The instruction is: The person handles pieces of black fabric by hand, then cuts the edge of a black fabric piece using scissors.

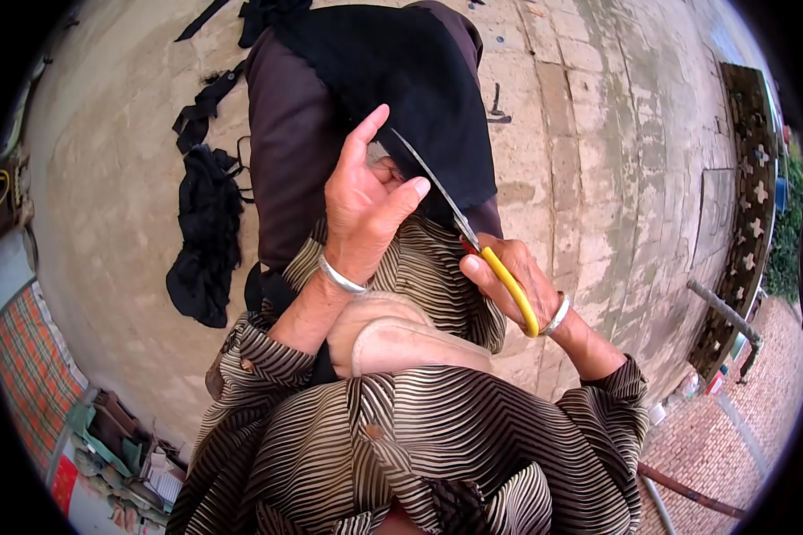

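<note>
Black cloth (401, 62) is draped over the dark trousers of my lap. My right hand (522, 276) grips a pair of scissors (509, 285) by its handles, a yellow one plainly visible and a bit of red beside it. The metal blades point up and left, across the lower part of the cloth. Close to the blade tips is my left hand (370, 196), its index finger stretched out and its thumb apart. Its other fingers curl partly out of sight, and I see nothing held in it. Below the hands, a pale pink padded piece (410, 343) rests against the striped shirt.
Black cloth scraps (207, 241) lie on the paved ground (598, 160) to the left, with another small black strip (500, 111) to the right. A plaid cloth (36, 366) is at the far left. A metal pipe (727, 308) and a patterned low wall (749, 205) stand at right.
</note>
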Available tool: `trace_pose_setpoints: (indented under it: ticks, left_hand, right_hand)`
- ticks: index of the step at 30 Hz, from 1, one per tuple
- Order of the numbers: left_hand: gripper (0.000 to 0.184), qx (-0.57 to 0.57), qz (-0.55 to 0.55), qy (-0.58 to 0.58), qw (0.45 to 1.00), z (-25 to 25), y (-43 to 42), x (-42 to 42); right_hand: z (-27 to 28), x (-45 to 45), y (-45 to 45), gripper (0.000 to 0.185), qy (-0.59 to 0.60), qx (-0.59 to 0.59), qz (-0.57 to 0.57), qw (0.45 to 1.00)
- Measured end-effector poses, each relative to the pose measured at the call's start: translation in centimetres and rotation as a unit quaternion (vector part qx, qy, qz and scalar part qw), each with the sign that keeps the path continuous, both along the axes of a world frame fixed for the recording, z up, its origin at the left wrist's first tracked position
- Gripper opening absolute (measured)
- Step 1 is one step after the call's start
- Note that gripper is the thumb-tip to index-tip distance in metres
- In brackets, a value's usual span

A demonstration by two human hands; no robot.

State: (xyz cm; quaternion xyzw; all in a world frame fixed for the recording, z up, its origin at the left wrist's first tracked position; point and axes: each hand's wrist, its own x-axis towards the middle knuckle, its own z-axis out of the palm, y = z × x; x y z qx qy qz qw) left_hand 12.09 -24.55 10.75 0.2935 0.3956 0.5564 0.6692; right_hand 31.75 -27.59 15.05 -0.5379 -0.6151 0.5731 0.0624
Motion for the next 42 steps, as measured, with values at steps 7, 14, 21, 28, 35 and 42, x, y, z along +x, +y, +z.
trace_pose_setpoints:
  ticks: [7, 14, 21, 28, 35, 42]
  left_hand:
    - [0.072, -0.012, 0.004, 0.001, 1.0, -0.4, 0.1, -0.3]
    - [0.076, 0.004, -0.006, -0.03, 1.0, 0.4, 0.2, -0.2]
    - [0.08, 0.001, -0.003, -0.048, 0.999, 0.3, 0.3, -0.3]
    - [0.083, 0.008, -0.002, -0.044, 0.999, 0.2, 0.3, -0.4]
    - [0.091, 0.028, 0.001, -0.054, 0.998, -0.3, 0.3, -0.4]
    - [0.094, 0.044, -0.001, -0.049, 0.998, -0.5, 0.4, -0.4]
  right_hand:
    - [-0.1, 0.2, 0.4, 0.058, 0.014, -0.025, 0.051, 0.998]
    - [0.4, 0.2, 1.0, 0.065, 0.054, -0.075, 0.053, 0.994]
    - [-0.2, -0.4, 1.0, 0.057, 0.0, -0.071, 0.02, 0.997]
    - [0.0, -0.5, 1.3, 0.053, 0.005, -0.092, -0.001, 0.996]
    - [0.0, -0.6, 1.9, 0.061, 0.041, -0.073, 0.046, 0.995]
    - [-0.2, -1.1, 2.3, 0.056, 0.031, -0.052, 0.037, 0.997]
